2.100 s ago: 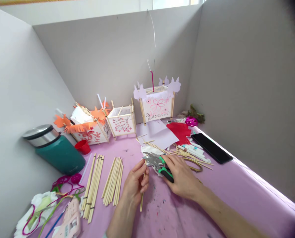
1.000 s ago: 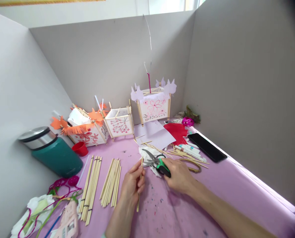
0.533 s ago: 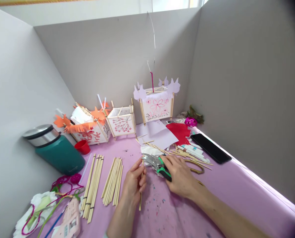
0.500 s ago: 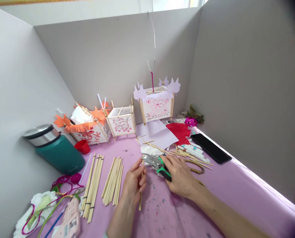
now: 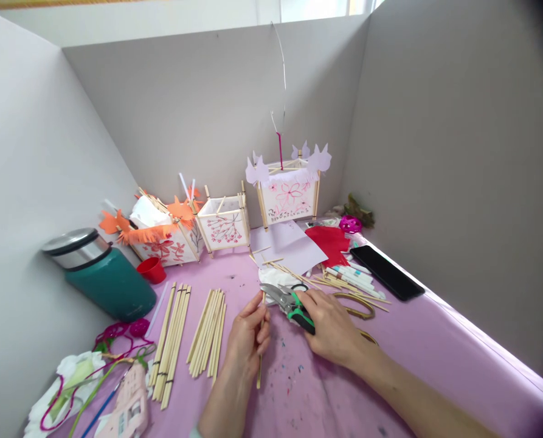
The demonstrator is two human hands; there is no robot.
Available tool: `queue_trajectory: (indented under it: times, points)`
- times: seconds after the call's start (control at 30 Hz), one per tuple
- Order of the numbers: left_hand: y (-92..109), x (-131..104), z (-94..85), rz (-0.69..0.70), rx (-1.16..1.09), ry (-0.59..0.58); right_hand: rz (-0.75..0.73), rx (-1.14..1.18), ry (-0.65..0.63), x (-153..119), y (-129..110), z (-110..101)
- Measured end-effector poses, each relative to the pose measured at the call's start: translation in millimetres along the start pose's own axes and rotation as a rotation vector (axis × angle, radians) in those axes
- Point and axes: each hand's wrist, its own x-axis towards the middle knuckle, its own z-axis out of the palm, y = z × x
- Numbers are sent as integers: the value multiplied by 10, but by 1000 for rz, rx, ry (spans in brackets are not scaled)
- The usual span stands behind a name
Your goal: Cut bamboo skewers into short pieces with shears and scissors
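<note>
My left hand (image 5: 249,331) is closed around a thin wooden stick (image 5: 259,372), held nearly upright with its top end between thumb and fingertips. In my right hand (image 5: 330,322) is a pair of pruning shears (image 5: 289,305) with green and black handles. The shears' blades point left and lie at the top of the stick; whether they touch it I cannot tell. To the left of my left hand lie a bunch of short sticks (image 5: 208,333) and a row of longer sticks (image 5: 171,347) with dark bands.
Three decorated paper lanterns (image 5: 228,231) stand at the back. A teal bottle (image 5: 109,283), a red cup (image 5: 151,269) and a pink glue gun (image 5: 127,404) are on the left. Scissors (image 5: 360,307), markers (image 5: 356,278) and a phone (image 5: 387,272) lie right. Grey panels (image 5: 216,109) enclose the table.
The shears have shifted very slightly, their blades now closer across the stick's top. Both hands stay in nearly the same place.
</note>
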Motion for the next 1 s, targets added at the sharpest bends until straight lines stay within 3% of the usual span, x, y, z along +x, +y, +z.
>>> queue_trajectory:
  times: [0.23,0.63,0.83,1.0]
  points:
    - [5,-6,-5,5,-8,-9,-44,-16,19,-10,-2,-17]
    - [4,-16,11,10,38,-2,12,-22,-49,-20,-53,-45]
    - [-19,7,-11,41,68,52,8,7,-55,-12,-22,-30]
    - [20,-5,7,51,78,4,53,-3,-102,-8,-13,-29]
